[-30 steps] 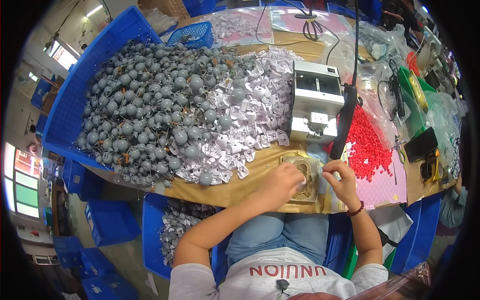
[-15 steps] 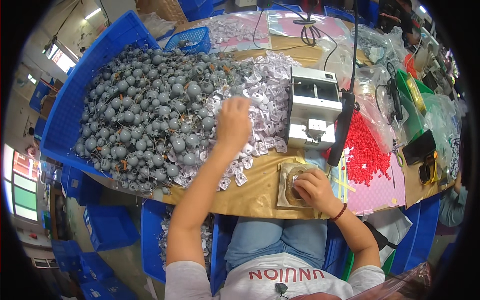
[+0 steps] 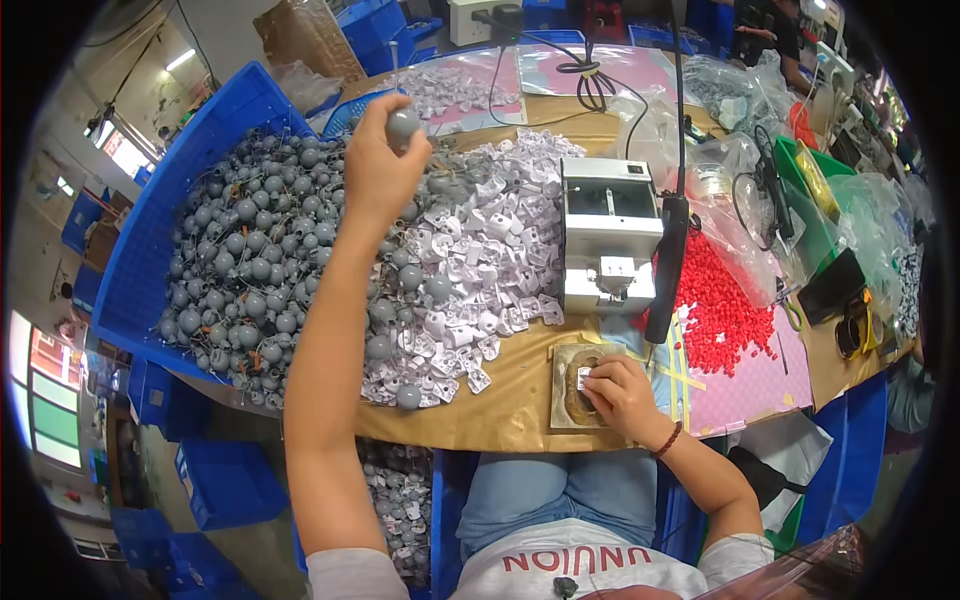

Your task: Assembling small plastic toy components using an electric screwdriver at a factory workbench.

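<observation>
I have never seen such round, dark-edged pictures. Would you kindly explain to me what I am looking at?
There is no robot: a person works bare-handed, seen by a wide fisheye camera worn on that person's head, looking down. On the brown-covered table are heaps of grey ball-shaped parts, white plastic parts and small red pieces, plus a white-and-black box-shaped machine. The left hand holds one grey ball-shaped part. The right hand touches a small white piece at a square grey-brown block.
</observation>
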`<act>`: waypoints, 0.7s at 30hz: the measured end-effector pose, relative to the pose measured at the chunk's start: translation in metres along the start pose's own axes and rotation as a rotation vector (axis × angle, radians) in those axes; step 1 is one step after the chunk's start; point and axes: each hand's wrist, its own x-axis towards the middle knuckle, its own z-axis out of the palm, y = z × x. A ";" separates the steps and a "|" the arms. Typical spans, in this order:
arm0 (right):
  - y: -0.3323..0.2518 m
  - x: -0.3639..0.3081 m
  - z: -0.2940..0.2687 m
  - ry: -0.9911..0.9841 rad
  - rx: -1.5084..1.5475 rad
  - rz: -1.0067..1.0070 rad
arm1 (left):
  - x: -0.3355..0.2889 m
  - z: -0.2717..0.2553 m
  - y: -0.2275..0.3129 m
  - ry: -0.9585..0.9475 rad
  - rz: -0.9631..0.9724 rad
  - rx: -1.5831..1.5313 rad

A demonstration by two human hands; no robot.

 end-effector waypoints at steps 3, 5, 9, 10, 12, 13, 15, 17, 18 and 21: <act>0.000 0.001 -0.003 -0.026 0.033 0.029 | 0.001 -0.011 0.011 -0.098 -0.016 -0.249; 0.000 0.000 -0.008 -0.051 0.094 0.124 | -0.015 -0.009 0.027 -0.137 -0.022 -0.550; 0.002 0.007 -0.019 -0.022 0.279 0.259 | -0.050 -0.015 0.042 -0.206 0.044 -0.919; 0.003 0.010 -0.020 -0.004 0.318 0.263 | -0.052 -0.015 0.035 -0.231 0.101 -0.963; 0.000 0.016 -0.020 0.023 0.345 0.268 | -0.055 -0.006 -0.005 -0.323 0.116 -0.412; -0.003 0.019 -0.020 0.027 0.357 0.273 | -0.059 0.000 -0.027 -0.375 0.114 -0.163; -0.005 0.017 -0.022 0.043 0.376 0.293 | -0.067 0.014 -0.040 -0.404 0.057 -0.027; -0.005 0.015 -0.021 0.071 0.418 0.308 | -0.075 0.014 -0.022 -0.401 0.000 -0.198; -0.004 0.013 -0.021 0.086 0.438 0.315 | -0.078 0.014 -0.013 -0.397 -0.027 -0.285; 0.002 0.020 -0.036 0.115 0.397 0.262 | -0.086 0.005 0.024 -0.322 0.159 -0.552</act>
